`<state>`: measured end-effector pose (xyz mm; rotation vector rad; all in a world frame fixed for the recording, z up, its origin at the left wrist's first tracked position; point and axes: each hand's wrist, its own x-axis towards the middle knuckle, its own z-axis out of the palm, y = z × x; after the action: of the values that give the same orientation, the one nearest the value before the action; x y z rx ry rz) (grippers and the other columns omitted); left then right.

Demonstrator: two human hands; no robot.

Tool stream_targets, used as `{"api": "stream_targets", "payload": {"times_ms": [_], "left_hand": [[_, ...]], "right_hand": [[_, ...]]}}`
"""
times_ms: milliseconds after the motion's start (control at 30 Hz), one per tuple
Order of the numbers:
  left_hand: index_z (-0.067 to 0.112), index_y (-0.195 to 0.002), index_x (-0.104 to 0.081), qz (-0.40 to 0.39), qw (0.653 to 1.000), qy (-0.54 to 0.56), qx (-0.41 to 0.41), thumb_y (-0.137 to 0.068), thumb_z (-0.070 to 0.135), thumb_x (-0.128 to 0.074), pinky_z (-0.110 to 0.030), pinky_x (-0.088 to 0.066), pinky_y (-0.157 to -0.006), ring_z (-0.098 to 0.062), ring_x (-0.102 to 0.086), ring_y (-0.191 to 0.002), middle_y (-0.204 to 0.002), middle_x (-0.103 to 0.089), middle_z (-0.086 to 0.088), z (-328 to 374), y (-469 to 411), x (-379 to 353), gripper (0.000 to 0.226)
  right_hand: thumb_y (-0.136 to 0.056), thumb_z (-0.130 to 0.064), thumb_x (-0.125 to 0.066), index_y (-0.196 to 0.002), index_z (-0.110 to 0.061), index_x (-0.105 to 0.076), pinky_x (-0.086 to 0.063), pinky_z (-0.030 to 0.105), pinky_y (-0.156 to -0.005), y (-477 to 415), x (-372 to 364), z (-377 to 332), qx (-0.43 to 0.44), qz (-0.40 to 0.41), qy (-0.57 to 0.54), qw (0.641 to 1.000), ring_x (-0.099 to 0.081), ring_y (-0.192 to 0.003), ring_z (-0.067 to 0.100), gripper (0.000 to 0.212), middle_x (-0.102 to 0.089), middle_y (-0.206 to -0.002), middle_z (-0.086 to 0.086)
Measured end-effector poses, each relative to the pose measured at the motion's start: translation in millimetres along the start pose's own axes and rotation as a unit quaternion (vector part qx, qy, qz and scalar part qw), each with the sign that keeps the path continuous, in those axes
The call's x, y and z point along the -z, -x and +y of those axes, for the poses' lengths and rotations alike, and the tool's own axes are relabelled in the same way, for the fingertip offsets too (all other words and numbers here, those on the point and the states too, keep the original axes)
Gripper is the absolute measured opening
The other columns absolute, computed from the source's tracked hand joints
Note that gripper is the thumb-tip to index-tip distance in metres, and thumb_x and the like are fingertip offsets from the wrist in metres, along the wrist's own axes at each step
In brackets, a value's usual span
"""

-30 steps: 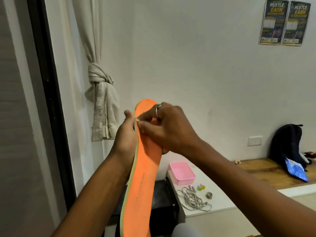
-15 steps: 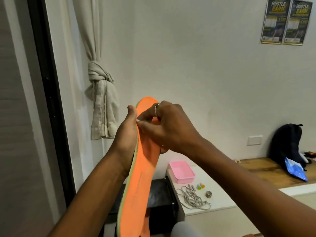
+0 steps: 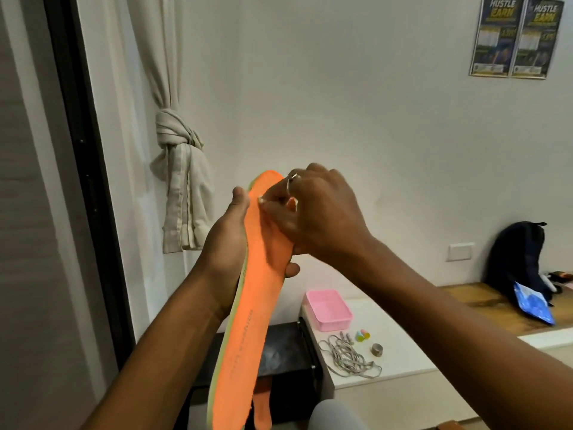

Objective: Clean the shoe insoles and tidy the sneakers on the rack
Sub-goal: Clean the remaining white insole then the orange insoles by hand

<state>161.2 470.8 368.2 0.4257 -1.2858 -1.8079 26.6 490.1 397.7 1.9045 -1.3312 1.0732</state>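
A long orange insole (image 3: 248, 324) with a pale green edge stands almost upright in front of me, toe end up. My left hand (image 3: 228, 243) grips it from behind, thumb at its left edge and fingertips showing past its right edge. My right hand (image 3: 316, 212), a ring on one finger, lies over the toe part with fingers curled, fingertips pinching or picking at something small and pale on the orange surface. A second orange piece (image 3: 263, 405) shows below, partly hidden by the insole. No sneakers or rack are in view.
A pink tray (image 3: 328, 308), grey laces (image 3: 347, 358), small coloured bits (image 3: 362, 335) and a metal ring (image 3: 376, 350) lie on a white ledge. A black box (image 3: 285, 352) stands below the insole. A knotted curtain (image 3: 179, 181) hangs at left; a dark backpack (image 3: 521, 259) sits at right.
The insole has tilted slightly, its toe end leaning more to the right. My right hand has shifted a little along the toe part; both hands keep their hold.
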Motion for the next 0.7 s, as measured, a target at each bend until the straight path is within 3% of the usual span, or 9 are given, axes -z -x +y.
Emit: {"api": "stream_targets", "payload": {"times_ms": [67, 133, 200, 267, 433, 567, 700], "left_hand": [[0.02, -0.132, -0.064, 0.006, 1.0, -0.025, 0.0, -0.1, 0.068, -0.022, -0.038, -0.051, -0.062, -0.032, -0.07, -0.078, -0.114, -0.072, -0.019, -1, 2, -2, 0.071], [0.018, -0.131, -0.065, 0.01, 0.999, -0.029, -0.009, -0.1, 0.067, -0.023, -0.037, -0.051, -0.062, -0.03, -0.071, -0.075, -0.105, -0.074, -0.017, -2, 2, -1, 0.072], [0.015, -0.124, -0.068, 0.019, 0.999, -0.03, -0.019, -0.101, 0.066, -0.022, -0.036, -0.055, -0.062, -0.027, -0.073, -0.072, -0.094, -0.076, -0.013, 0, 3, -1, 0.073], [0.015, -0.114, -0.071, 0.028, 0.999, -0.024, -0.026, -0.102, 0.064, -0.023, -0.037, -0.059, -0.062, -0.025, -0.075, -0.074, -0.095, -0.077, -0.012, 1, 3, 0, 0.07], [0.016, -0.116, -0.071, 0.031, 0.998, -0.05, -0.037, -0.103, 0.063, -0.019, -0.038, -0.051, -0.062, -0.029, -0.068, -0.07, -0.096, -0.075, -0.015, 0, 5, -4, 0.071], [0.013, -0.096, -0.075, 0.058, 0.996, -0.04, -0.059, -0.105, 0.057, -0.025, -0.029, -0.057, -0.055, -0.022, -0.072, -0.066, -0.085, -0.076, -0.008, 0, 0, 5, 0.067], [0.018, -0.126, -0.068, 0.018, 0.998, -0.055, -0.016, -0.101, 0.066, -0.022, -0.035, -0.051, -0.059, -0.027, -0.069, -0.064, -0.104, -0.071, -0.014, -1, 7, -5, 0.07]], "right_hand": [[-0.089, -0.034, -0.068, -0.093, -0.027, -0.079, -0.041, 0.036, -0.08, -11, 6, 8, -0.046, 0.01, 0.032, 0.998, -0.061, -0.09, 0.022, 0.014, -0.075, -0.09, -0.008], [-0.09, -0.035, -0.065, -0.093, -0.029, -0.079, -0.041, 0.036, -0.081, -8, 8, 4, -0.033, -0.016, 0.039, 0.999, -0.059, -0.092, 0.021, 0.016, -0.074, -0.091, -0.008], [-0.091, -0.038, -0.058, -0.091, -0.028, -0.078, -0.04, 0.037, -0.08, 9, 6, -12, 0.013, -0.063, 0.054, 0.996, -0.057, -0.088, 0.02, 0.022, -0.071, -0.086, -0.008], [-0.091, -0.04, -0.053, -0.09, -0.028, -0.077, -0.04, 0.037, -0.078, 20, 6, -18, 0.038, -0.088, 0.066, 0.993, -0.056, -0.086, 0.018, 0.027, -0.07, -0.083, -0.009], [-0.091, -0.035, -0.063, -0.095, -0.027, -0.079, -0.036, 0.035, -0.078, -2, 12, 5, -0.02, -0.041, 0.061, 0.997, -0.057, -0.09, 0.019, 0.018, -0.073, -0.089, -0.008], [-0.086, -0.031, -0.065, -0.089, -0.028, -0.08, -0.041, 0.034, -0.077, 22, 5, -14, 0.037, -0.093, -0.009, 0.995, -0.058, -0.082, 0.017, 0.015, -0.071, -0.079, -0.009], [-0.088, -0.034, -0.069, -0.089, -0.027, -0.079, -0.041, 0.036, -0.076, 6, 4, 4, 0.004, -0.044, -0.017, 0.999, -0.058, -0.083, 0.018, 0.013, -0.072, -0.08, -0.009]]}}
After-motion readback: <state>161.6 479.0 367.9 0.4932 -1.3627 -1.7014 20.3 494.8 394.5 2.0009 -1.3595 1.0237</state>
